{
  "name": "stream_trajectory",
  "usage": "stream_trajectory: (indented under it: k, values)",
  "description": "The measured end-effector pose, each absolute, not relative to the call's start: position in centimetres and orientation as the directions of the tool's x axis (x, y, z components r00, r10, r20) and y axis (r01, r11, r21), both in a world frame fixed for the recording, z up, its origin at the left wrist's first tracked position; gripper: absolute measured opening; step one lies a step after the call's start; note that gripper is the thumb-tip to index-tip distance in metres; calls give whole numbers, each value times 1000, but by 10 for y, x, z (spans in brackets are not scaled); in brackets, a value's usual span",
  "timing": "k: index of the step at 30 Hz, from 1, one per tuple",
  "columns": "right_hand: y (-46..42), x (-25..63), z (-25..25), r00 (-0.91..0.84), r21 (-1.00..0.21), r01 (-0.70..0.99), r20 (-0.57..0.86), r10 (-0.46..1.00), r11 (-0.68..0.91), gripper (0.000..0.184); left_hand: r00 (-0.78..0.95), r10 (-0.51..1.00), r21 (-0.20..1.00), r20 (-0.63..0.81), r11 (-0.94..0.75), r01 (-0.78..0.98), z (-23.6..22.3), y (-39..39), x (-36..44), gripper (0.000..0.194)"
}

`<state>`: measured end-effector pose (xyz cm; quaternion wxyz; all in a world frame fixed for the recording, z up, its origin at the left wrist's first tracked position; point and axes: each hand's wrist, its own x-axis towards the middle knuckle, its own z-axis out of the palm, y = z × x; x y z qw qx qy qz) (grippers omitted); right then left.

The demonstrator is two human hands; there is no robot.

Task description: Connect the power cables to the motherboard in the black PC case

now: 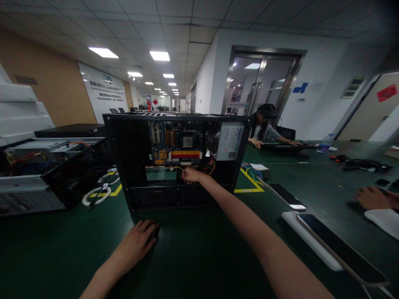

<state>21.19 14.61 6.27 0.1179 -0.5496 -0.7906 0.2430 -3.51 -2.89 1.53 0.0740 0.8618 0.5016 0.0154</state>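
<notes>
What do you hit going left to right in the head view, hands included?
White cable coil → left hand → right hand → computer power supply → black-screened smartphone → clear plastic bottle → another person's hand

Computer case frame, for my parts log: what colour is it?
The computer case frame is black, seen best in the head view.

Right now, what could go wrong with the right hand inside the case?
The right hand might snag the colored cables beside it. It could also knock the motherboard just above. The left hand rests on the table, not on the upright case, which might shift if pulled.
</notes>
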Motion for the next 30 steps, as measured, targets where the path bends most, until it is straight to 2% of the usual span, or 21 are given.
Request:
stream_trajectory:
  k: [7, 12, 17, 23, 27, 30]
  values:
    - [165, 218, 47, -484, -387, 842, -232, 844, 376, 26, 503, 864, 169, -31, -491, 854, 13, -28, -36, 41]
    - [170, 220, 43, -555, -418, 815, -367, 746, 401, 31, 501, 865, 175, -39, -487, 855, 14, -28, -36, 41]
    - [163, 221, 49, -552, -438, 823, -464, 693, 362, 32, 509, 861, 179, -12, -499, 848, 12, -28, -36, 40]
    - [155, 221, 57, -535, -448, 834, -513, 671, 323, 28, 504, 864, 201, -12, -492, 847, 14, -29, -36, 40]
    - [153, 221, 60, -510, -401, 854, -523, 683, 331, 25, 494, 869, 179, -24, -482, 858, 16, -30, -35, 40]
    - [150, 221, 61, -519, -421, 847, -523, 676, 325, 22, 498, 867, 164, -35, -486, 858, 17, -30, -35, 40]
